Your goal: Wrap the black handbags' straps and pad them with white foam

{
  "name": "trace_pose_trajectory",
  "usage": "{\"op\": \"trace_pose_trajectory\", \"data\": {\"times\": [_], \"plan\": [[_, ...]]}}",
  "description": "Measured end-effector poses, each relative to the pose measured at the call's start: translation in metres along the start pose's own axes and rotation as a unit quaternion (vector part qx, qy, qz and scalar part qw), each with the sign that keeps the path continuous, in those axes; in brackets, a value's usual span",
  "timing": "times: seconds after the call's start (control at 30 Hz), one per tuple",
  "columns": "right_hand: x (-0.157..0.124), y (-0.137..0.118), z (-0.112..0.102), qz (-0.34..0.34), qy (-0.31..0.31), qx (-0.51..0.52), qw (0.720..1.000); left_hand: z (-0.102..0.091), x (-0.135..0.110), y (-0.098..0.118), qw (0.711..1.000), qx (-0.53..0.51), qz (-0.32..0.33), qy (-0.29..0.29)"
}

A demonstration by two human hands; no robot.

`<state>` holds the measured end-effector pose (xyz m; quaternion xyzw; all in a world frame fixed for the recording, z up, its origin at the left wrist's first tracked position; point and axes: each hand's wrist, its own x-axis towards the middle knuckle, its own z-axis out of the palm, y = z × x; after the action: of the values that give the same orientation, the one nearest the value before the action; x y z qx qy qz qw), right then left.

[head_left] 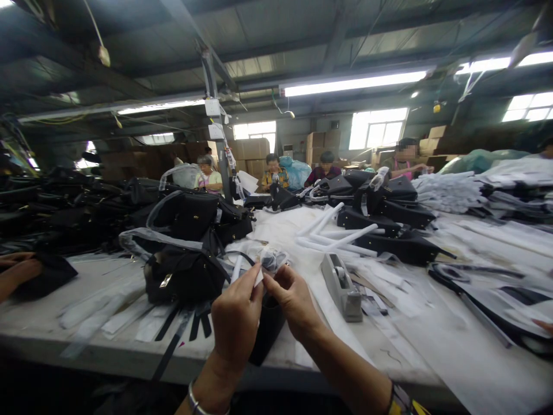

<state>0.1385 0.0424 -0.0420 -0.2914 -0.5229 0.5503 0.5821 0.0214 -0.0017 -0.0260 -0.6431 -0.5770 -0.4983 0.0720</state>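
My left hand (235, 317) and my right hand (294, 300) are raised together over the near edge of the table, fingers pinched on a crumpled piece of clear plastic wrap (271, 259). A thin black strap (242, 256) loops up to the wrap. Below my hands hangs a dark bag part (266, 331), partly hidden by them. A black handbag (184, 274) with a metal clasp sits just left of my left hand. A grey tape dispenser (341, 285) stands right of my right hand.
Piles of black handbags (190, 216) cover the table's left and far side. White wrapped strips (341, 236) and white sheets (449, 190) lie at centre and right. Another person's hand (15, 271) rests at far left. Several workers (273, 170) sit at the far end.
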Motion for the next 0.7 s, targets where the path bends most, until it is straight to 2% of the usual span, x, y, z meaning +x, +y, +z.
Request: {"op": "trace_pose_trajectory", "data": {"times": [0.13,0.33,0.47,0.57,0.63,0.7], "plan": [[-0.001,-0.002,0.002,0.004,0.013,0.011,1.0,0.007,-0.009,0.007,0.994,0.109,0.03,-0.012],[-0.008,-0.007,-0.002,0.004,-0.057,0.075,0.996,0.015,-0.017,0.01,0.995,0.088,0.033,-0.014],[-0.01,-0.005,-0.006,-0.01,-0.057,0.016,0.998,0.015,-0.019,0.008,1.0,0.02,0.013,-0.007],[-0.007,-0.004,-0.014,0.001,-0.043,-0.004,0.999,0.003,-0.011,0.007,0.996,-0.077,-0.005,-0.044],[-0.004,-0.004,-0.02,0.009,-0.046,-0.005,0.999,-0.009,-0.003,0.004,0.979,-0.176,-0.062,-0.088],[-0.002,-0.003,-0.025,0.014,-0.053,-0.003,0.998,-0.017,0.006,-0.001,0.939,-0.278,-0.144,-0.142]]}}
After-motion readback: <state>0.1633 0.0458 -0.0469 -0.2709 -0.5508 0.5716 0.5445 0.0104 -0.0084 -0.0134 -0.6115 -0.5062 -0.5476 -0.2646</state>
